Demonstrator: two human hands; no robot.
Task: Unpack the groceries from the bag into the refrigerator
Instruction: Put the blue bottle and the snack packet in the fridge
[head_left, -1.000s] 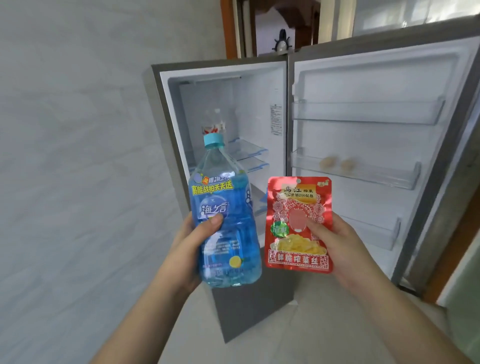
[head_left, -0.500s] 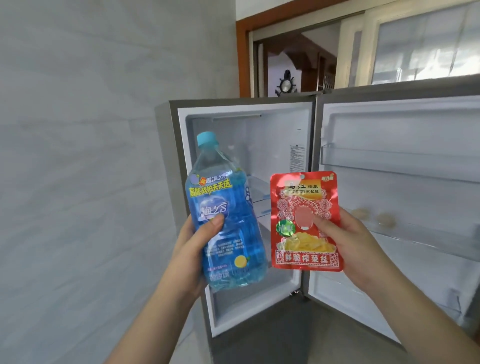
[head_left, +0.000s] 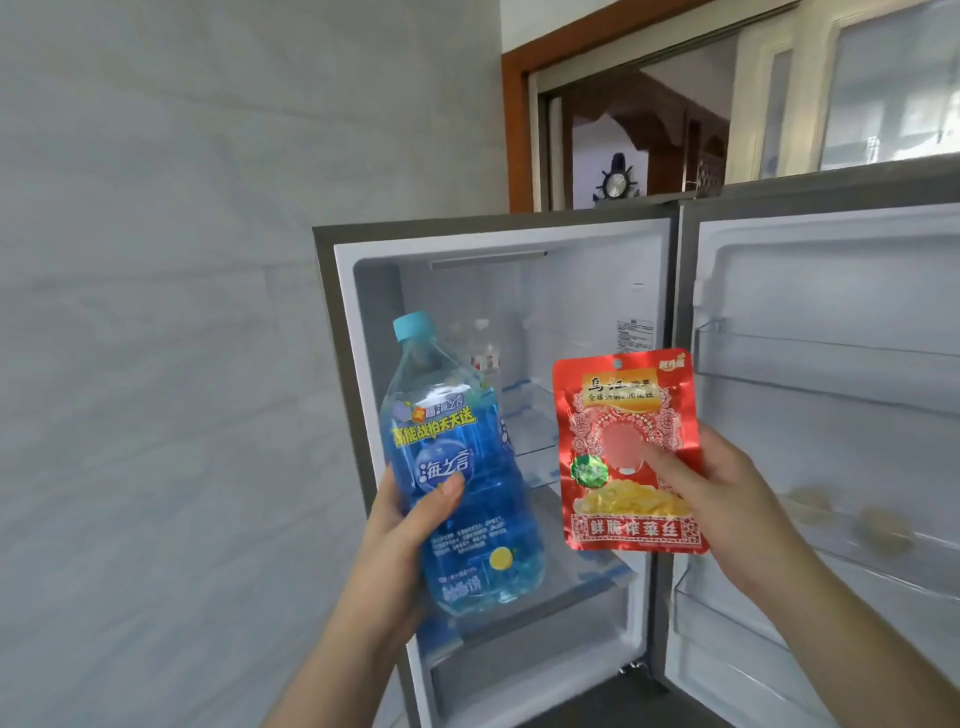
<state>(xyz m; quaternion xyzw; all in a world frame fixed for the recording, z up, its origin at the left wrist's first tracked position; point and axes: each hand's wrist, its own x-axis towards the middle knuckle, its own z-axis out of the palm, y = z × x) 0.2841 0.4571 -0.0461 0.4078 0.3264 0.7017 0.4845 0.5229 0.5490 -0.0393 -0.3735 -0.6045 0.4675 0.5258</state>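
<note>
Open refrigerator (head_left: 644, 291) behind; left hand (head_left: 400, 540) fingers wrap bottle (head_left: 457, 483), right hand (head_left: 727, 499) pinches packet (head_left: 623, 447).

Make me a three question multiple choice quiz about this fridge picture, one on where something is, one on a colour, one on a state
1. Where do the two pale round things sit?
A. on a door shelf
B. on the fridge floor
C. on top of the fridge

2. What colour is the bottle's cap?
A. red
B. light blue
C. white

3. How is the fridge door?
A. shut
B. open
C. taken off

Answers:
1 A, the round things lie on a shelf of the door.
2 B, the bottle in the left hand has a light blue cap; the right hand holds a red packet.
3 B, the door is swung wide.
</note>
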